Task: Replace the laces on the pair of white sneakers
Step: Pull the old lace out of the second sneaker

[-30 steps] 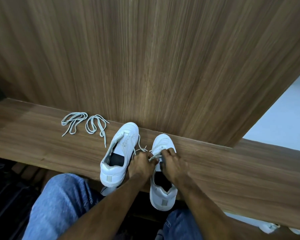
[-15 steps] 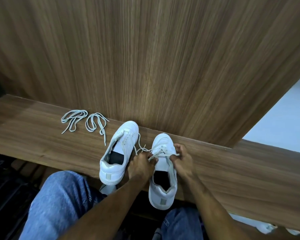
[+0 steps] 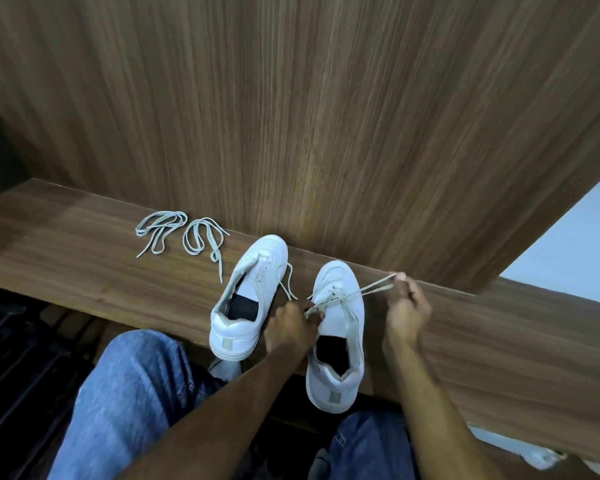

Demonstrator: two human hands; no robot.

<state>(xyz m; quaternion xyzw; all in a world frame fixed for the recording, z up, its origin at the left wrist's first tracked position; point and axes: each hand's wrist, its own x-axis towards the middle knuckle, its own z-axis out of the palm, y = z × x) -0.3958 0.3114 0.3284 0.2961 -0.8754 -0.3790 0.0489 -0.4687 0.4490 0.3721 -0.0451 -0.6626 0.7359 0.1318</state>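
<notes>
no readable brand or label | right sneaker (image 3: pixel 340 327) on wood worktop (image 3: pixel 84 271), heel overhanging | left hand (image 3: pixel 288 329) pinches its lace (image 3: pixel 340 297) | right hand (image 3: pixel 406 306) pulls lace end taut | left sneaker (image 3: pixel 248 299) beside | spare laces (image 3: pixel 184 237) left | wood panel wall (image 3: pixel 291 116)

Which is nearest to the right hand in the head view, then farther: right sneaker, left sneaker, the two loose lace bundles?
From the right hand:
1. White right sneaker, just left of it, its lace in the fingers.
2. White left sneaker, farther left.
3. Loose grey lace bundle, left of the sneakers.
4. Second grey lace bundle, leftmost.
</notes>
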